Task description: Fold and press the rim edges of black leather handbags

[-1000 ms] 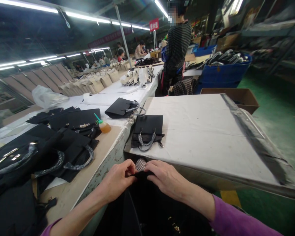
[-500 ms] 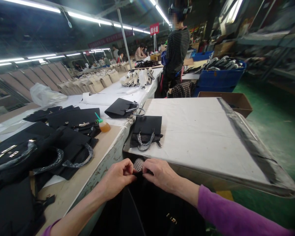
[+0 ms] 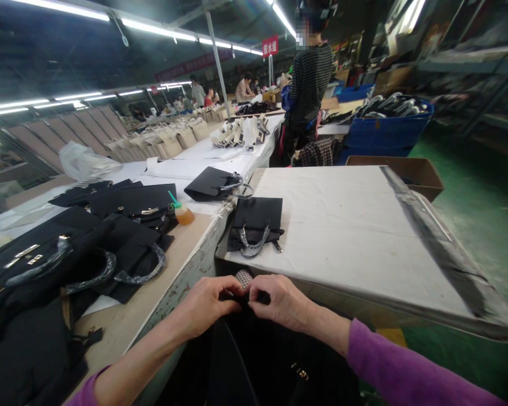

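Observation:
My left hand [image 3: 209, 307] and my right hand [image 3: 279, 301] meet at the top edge of a black bag [image 3: 262, 361] held low in front of me. Both hands pinch that edge, fingertips almost touching. A small checked fabric piece [image 3: 244, 277] shows just above the fingers. A flat black bag with wrapped handles [image 3: 256, 225] lies on the white table [image 3: 355, 225] beyond my hands.
Several black handbags [image 3: 68, 254] are piled on the left bench by a small orange glue bottle [image 3: 183, 213]. Another black bag [image 3: 211, 185] lies further back. A person in a striped top [image 3: 307, 96] stands behind, near a blue bin [image 3: 385, 127] and a cardboard box [image 3: 410, 172].
My right hand's fingers have drawn in closer to the left hand on the bag's edge. The view has shifted slightly.

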A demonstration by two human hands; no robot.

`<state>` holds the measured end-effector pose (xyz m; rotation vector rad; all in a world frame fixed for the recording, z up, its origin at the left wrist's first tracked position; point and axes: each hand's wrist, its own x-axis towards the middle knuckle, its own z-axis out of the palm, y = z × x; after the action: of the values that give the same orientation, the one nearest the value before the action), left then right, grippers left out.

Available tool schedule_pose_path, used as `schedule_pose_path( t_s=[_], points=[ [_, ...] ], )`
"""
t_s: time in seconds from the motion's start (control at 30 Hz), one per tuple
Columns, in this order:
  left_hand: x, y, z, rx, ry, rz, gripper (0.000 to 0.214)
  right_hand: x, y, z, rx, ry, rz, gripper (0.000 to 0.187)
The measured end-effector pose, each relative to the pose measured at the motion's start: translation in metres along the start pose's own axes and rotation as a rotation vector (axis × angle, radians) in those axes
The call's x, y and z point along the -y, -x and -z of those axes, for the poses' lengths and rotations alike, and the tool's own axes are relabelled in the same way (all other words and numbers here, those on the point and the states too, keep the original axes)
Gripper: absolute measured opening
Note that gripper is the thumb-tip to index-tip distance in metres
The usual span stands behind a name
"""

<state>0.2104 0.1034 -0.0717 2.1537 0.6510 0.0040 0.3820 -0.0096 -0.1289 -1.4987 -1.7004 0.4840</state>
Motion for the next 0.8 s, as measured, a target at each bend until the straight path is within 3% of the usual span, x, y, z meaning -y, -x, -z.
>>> schedule_pose_path(
  t_s=[0.37, 0.8],
  points=[
    [-0.015, -0.011, -0.009, -0.07, -0.386, -0.027, 0.011, -0.005, 0.005, 0.003, -0.023, -0.029, -0.009, 0.014],
    [-0.025, -0.011, -0.019, -0.109, -0.455, -0.018, 0.012, -0.007, 0.008, 0.011, -0.009, -0.009, -0.06, 0.017]
  ],
)
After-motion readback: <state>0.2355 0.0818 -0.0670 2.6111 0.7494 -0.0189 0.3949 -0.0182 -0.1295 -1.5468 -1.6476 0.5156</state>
